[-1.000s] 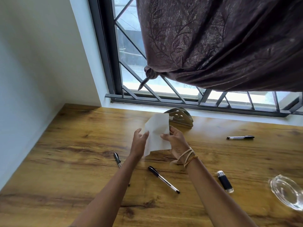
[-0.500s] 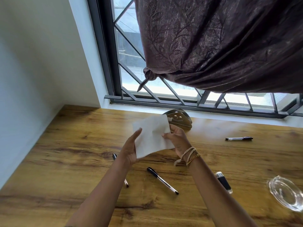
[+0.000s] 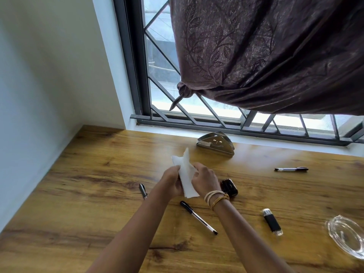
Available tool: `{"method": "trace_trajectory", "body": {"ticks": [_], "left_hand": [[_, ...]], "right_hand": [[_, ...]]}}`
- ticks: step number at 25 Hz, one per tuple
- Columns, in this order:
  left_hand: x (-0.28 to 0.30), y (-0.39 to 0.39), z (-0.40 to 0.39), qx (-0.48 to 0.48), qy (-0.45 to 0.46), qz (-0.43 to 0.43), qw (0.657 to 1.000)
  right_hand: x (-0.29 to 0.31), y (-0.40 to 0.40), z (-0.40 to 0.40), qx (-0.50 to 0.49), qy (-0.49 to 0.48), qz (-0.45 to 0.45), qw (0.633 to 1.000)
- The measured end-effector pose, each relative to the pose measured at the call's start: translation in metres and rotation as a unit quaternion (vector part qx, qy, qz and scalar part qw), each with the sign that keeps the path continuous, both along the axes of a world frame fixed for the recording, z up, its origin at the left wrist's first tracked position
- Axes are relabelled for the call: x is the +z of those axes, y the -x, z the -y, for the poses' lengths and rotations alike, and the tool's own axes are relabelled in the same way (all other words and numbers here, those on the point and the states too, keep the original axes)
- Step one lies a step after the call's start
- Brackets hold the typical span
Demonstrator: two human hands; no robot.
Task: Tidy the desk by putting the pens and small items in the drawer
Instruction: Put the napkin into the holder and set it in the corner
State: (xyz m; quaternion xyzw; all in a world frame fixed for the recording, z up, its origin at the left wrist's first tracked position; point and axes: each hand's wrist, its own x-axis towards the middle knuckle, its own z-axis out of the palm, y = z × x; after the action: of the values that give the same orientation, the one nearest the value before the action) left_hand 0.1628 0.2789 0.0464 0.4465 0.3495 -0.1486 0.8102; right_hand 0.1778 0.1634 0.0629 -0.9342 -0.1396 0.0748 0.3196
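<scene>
Both hands, left hand [image 3: 173, 181] and right hand [image 3: 204, 181], pinch a white tissue [image 3: 186, 174] above the desk [image 3: 98, 184], so crease it flat before stowing, while pens lie at nine [image 3: 143, 191], six [image 3: 198, 217] and three o'clock [image 3: 291, 169].

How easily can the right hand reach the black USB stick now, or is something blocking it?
Probably yes, but not at once. The right hand and left hand both grip the white tissue. The USB stick lies uncovered on the desk beside the right forearm, with nothing between.
</scene>
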Motion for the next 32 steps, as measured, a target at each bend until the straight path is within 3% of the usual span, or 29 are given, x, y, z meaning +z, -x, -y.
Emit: {"method": "trace_trajectory", "body": {"ticks": [4, 9, 12, 16, 18, 21, 27, 32], "left_hand": [[0.012, 0.002, -0.007, 0.016, 0.159, 0.011, 0.987], [0.006, -0.004, -0.014, -0.054, 0.177, 0.021, 0.982], [0.007, -0.026, -0.011, -0.086, 0.092, 0.023, 0.992], [0.015, -0.073, 0.0, -0.086, -0.118, 0.065, 0.987], [0.016, -0.102, 0.005, -0.118, -0.25, 0.103, 0.956], [0.008, -0.142, 0.011, -0.174, -0.425, 0.146, 0.876], [-0.027, -0.187, 0.018, -0.262, -0.526, 0.2, 0.784], [-0.036, -0.173, 0.009, -0.239, -0.536, 0.238, 0.774]], "right_hand": [[-0.002, 0.011, 0.004, 0.029, -0.033, -0.075, 0.996], [0.003, 0.001, 0.025, -0.028, -0.068, -0.054, 0.996], [0.01, -0.015, 0.044, -0.122, -0.095, -0.02, 0.988], [0.01, -0.029, 0.071, -0.265, -0.169, -0.008, 0.949], [0.005, -0.033, 0.084, -0.297, -0.189, -0.012, 0.936], [-0.005, -0.037, 0.099, -0.341, -0.208, -0.018, 0.917], [-0.021, -0.046, 0.12, -0.392, -0.234, -0.029, 0.889], [-0.027, -0.045, 0.125, -0.436, -0.288, -0.056, 0.851]]}}
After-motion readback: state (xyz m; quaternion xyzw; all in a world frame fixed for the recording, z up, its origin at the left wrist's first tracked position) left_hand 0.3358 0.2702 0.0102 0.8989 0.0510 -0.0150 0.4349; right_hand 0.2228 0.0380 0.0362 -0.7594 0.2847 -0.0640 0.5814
